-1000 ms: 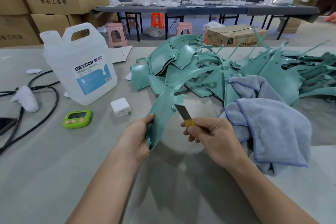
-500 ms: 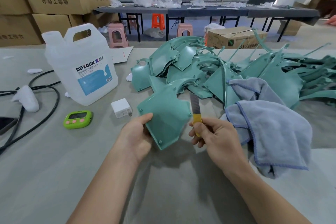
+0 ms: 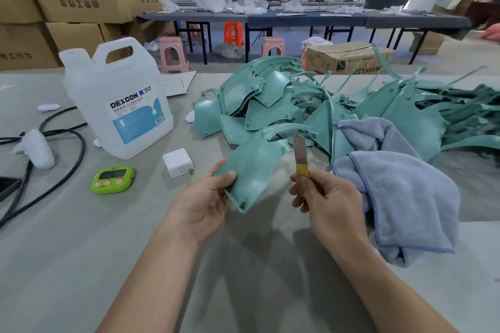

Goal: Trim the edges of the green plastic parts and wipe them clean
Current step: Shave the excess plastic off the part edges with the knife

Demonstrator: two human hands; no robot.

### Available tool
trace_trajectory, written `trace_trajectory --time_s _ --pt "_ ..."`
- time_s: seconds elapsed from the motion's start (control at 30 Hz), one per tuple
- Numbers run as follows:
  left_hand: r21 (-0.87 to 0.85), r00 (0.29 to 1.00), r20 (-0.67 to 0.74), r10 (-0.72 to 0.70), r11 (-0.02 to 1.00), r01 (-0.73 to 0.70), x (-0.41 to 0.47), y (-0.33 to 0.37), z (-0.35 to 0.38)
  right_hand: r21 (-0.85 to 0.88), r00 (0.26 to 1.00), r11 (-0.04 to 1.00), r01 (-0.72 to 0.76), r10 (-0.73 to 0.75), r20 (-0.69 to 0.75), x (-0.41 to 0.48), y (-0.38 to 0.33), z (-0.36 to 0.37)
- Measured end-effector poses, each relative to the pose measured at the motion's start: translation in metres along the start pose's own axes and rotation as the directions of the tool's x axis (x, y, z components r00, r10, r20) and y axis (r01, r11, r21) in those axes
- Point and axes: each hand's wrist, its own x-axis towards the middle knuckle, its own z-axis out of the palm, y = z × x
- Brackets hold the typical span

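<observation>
Green plastic part (image 3: 254, 167): held up off the table (image 3: 81, 251), left grip (image 3: 201, 203) pinching its lower-left corner, thumb on the face. It looks like a thin moulded shell: light, fairly stiff, but it will probably flex under blade pressure, and smooth enough to slip. Better to hold close to the edge being cut, not the far corner, so it doesn't twist. Right grip (image 3: 327, 203) is closed round the yellow end of a blade (image 3: 299, 151), which points up just beside the part's right edge; can't tell if it touches. Pile of parts (image 3: 270, 105) lies beyond both grips. Cloth (image 3: 400, 192) is just right of the right grip, handy for the wipe.
</observation>
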Motion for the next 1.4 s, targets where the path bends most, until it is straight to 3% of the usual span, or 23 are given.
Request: trace_trajectory --time_s 0.23,0.47,0.8,0.93,1.03,1.17,1.23,1.27,1.33,1.4 --pt "-0.029 0.999 -0.031 -0.010 1.000 0.009 0.000 0.000 0.001 -0.016 0.994 1.000 0.021 -0.019 0.111 -0.007 -0.001 0.005" --pt "-0.053 0.994 -0.107 0.029 0.998 -0.035 0.000 0.002 -0.001 -0.195 0.968 0.961 0.196 -0.157 0.197 -0.009 0.001 -0.001" --pt "-0.023 0.994 -0.114 -0.001 1.000 -0.002 0.003 0.004 -0.005 -0.211 0.890 0.924 0.319 -0.215 0.403 -0.003 0.000 -0.017" --pt "0.019 0.995 -0.096 0.003 1.000 -0.002 0.002 0.004 -0.005 -0.213 0.907 0.940 0.268 -0.171 0.384 -0.002 -0.001 -0.019" --pt "0.070 0.997 -0.074 0.016 0.997 -0.011 0.000 0.003 -0.004 -0.154 0.970 0.976 0.157 -0.124 0.207 0.004 0.002 -0.017" --pt "0.031 0.999 -0.045 0.012 0.999 -0.011 -0.001 0.005 -0.006 -0.223 0.999 0.975 0.022 -0.033 -0.043 0.013 0.005 -0.023" --pt "0.035 0.998 -0.057 0.029 0.999 -0.027 -0.001 0.007 -0.006 -0.038 0.994 0.996 -0.078 0.075 -0.078 0.015 0.005 -0.024" --pt "0.036 0.996 -0.075 0.038 0.999 -0.035 0.000 0.006 -0.006 0.110 0.989 0.984 -0.141 0.144 -0.018 0.014 0.002 -0.023" --pt "0.021 0.991 -0.114 0.065 0.998 -0.063 0.001 0.003 -0.005 0.401 0.937 0.855 -0.327 0.238 0.256 0.009 -0.006 -0.018" --pt "-0.008 0.982 -0.157 0.100 0.995 -0.103 0.004 0.000 -0.003 0.523 0.845 0.696 -0.492 0.236 0.480 0.002 -0.010 -0.012"
